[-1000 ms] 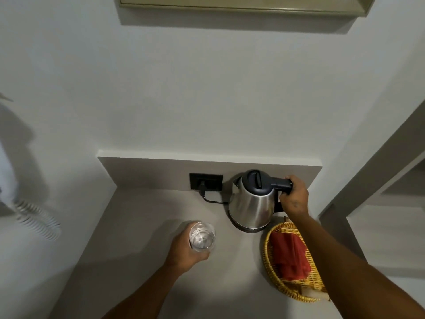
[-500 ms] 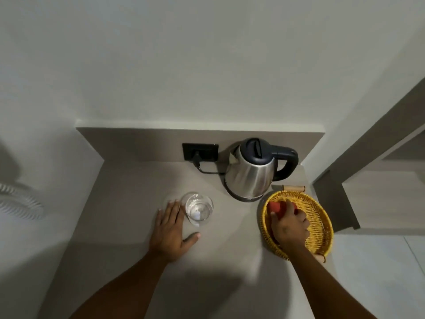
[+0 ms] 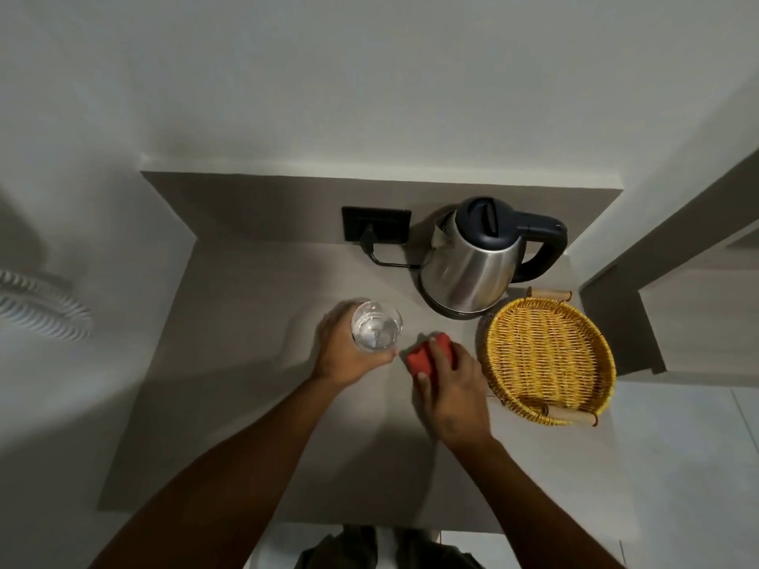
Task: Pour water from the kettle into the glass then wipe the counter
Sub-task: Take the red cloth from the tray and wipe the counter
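Grip: the right hand point(image 3: 447, 388) presses a folded red cloth point(image 3: 427, 355) flat onto the counter point(image 3: 254, 363) with fingers spread over it, while the left hand point(image 3: 349, 355) wraps around the glass point(image 3: 376, 331), which holds clear water and stands just left of the cloth. Wiping looks to be the step in hand, best done with even downward pressure and the glass lifted or held steady so nothing spills. Behind, the steel kettle point(image 3: 472, 264) with dark lid and handle sits upright on its base, beside 1 bare wicker basket point(image 3: 550, 355).
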Motion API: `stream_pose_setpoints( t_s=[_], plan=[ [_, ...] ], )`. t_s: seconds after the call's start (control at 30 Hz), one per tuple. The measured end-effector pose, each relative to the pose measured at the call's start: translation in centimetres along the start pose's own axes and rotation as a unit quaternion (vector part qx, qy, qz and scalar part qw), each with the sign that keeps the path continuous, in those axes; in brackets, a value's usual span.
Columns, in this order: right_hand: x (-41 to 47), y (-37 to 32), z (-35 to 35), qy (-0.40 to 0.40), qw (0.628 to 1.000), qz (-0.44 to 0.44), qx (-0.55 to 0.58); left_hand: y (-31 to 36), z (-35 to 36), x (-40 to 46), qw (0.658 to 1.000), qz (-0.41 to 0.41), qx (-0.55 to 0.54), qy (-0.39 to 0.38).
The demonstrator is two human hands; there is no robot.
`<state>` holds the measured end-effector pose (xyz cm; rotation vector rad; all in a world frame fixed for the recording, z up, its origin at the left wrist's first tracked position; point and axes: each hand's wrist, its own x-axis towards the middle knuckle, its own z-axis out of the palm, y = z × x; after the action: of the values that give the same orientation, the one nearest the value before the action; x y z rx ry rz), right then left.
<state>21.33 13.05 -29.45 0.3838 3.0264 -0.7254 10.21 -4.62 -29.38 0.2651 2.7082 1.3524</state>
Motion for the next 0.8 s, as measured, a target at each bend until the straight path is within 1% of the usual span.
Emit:
stream_pose_setpoints(
  t_s=[0.07,0.13,0.2,0.23,0.3,0.37,0.4,0.5,0.53,0.6,0.63,0.7,0.77,0.8],
  plan=[
    [0.0,0.7,1.3,-0.026,0.999,-0.002,-0.028,0.1,0.0,0.4,1.000,-0.009,0.001,-0.004],
    [-1.1,0.9,1.7,-0.066,0.997,-0.017,-0.023,-0.2,-0.7,0.6,1.000,-0.007,-0.018,0.007],
    [-2.7,0.2,2.3,-0.112,0.990,-0.082,-0.020,-0.4,-2.0,0.7,0.999,0.002,-0.032,0.022],
    [-3.0,-0.7,2.9,-0.123,0.986,-0.112,-0.004,-0.4,-2.9,0.8,0.999,0.003,-0.032,0.024],
    [-1.8,-3.3,4.4,-0.117,0.977,-0.178,0.021,-0.4,-4.7,0.8,0.999,0.010,0.000,0.033],
    [1.9,-5.9,6.3,-0.084,0.972,-0.221,0.011,-0.6,-6.4,0.8,0.999,0.005,0.002,0.050],
    [4.3,-6.6,6.4,-0.066,0.975,-0.212,-0.003,-0.6,-7.0,0.6,0.998,-0.002,-0.004,0.060],
    [9.3,-4.9,4.6,-0.043,0.990,-0.124,-0.058,0.1,-8.1,-0.4,0.996,-0.020,-0.011,0.086],
    [9.0,-3.5,4.0,-0.031,0.993,-0.096,-0.066,0.1,-8.2,-0.8,0.996,-0.021,-0.009,0.090],
    [5.6,-0.8,3.0,-0.011,0.996,-0.058,-0.060,0.0,-8.4,-1.5,0.996,-0.022,-0.001,0.084],
    [2.9,0.0,2.9,-0.022,0.997,-0.052,-0.049,-0.4,-8.6,-1.6,0.997,-0.026,-0.003,0.078],
    [-2.9,0.1,3.7,-0.076,0.995,-0.059,-0.023,-1.0,-9.1,-1.8,0.997,-0.034,-0.002,0.070],
    [-5.9,-1.5,5.4,-0.093,0.990,-0.105,-0.018,-1.3,-9.6,-1.8,0.997,-0.035,0.002,0.074],
    [-5.8,-2.8,6.3,-0.095,0.986,-0.138,-0.017,-1.3,-9.8,-1.9,0.996,-0.036,0.007,0.077]
  ],
)
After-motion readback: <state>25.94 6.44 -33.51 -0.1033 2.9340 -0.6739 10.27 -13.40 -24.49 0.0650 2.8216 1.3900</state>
